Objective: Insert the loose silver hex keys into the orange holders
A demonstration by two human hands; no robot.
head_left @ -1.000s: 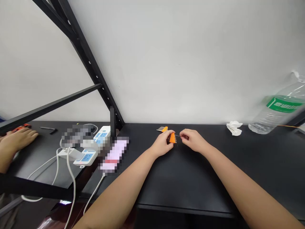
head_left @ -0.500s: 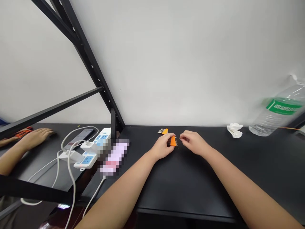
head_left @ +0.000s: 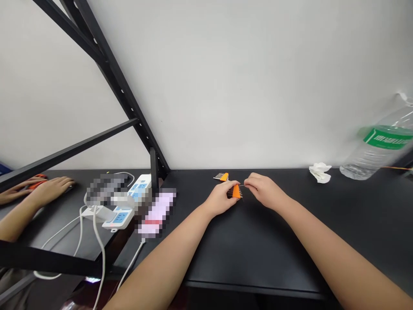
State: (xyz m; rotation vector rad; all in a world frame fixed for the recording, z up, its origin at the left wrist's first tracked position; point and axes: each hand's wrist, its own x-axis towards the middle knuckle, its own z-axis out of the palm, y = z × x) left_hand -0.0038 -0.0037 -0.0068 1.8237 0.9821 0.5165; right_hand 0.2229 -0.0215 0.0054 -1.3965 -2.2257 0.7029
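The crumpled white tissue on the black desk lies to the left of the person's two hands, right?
Not quite: the crumpled white tissue lies to the right of the person's left hand and right hand, not to their left, as the head view shows. It is on the black desk, as you said.

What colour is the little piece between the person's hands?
The toothed piece is orange with dark teeth, clearest in the head view.
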